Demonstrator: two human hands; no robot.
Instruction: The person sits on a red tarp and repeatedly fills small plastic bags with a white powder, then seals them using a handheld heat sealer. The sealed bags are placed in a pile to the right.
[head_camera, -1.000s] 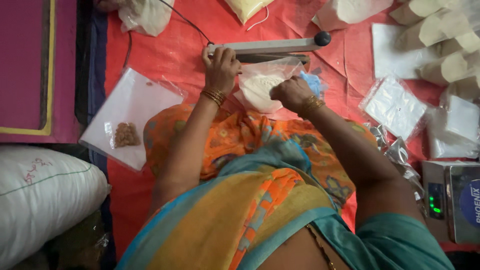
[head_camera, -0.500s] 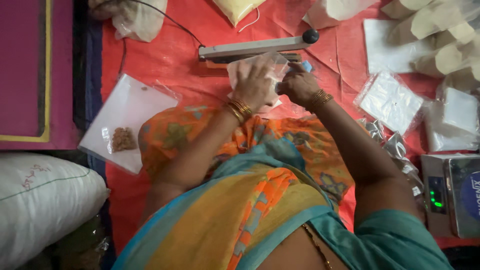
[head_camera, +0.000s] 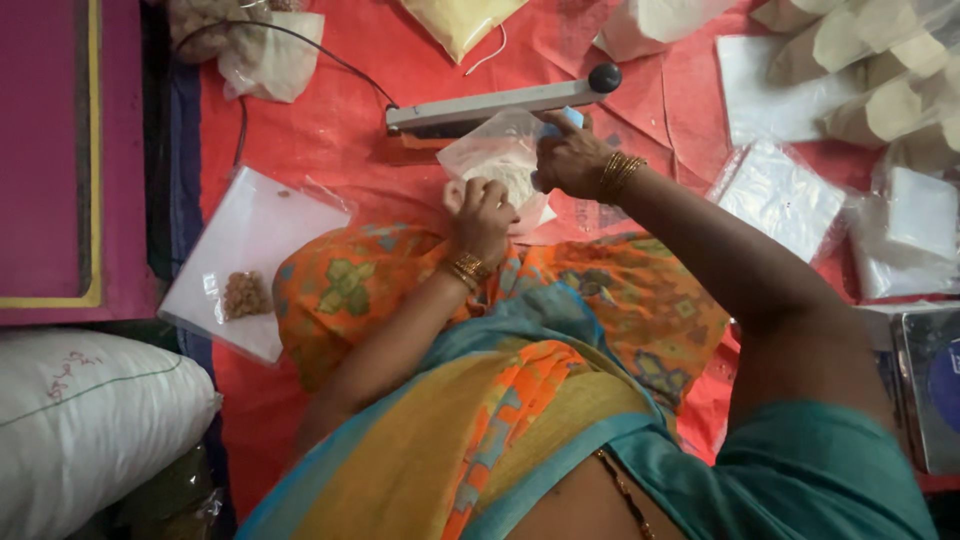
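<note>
While both hands (head_camera: 530, 185) grip it, pouch (head_camera: 495, 160) sags.

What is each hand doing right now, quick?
Left hand: closed on the lower part of the clear plastic pouch of white powder.
Right hand: closed on the pouch's top edge, beside the bar sealer.
</note>
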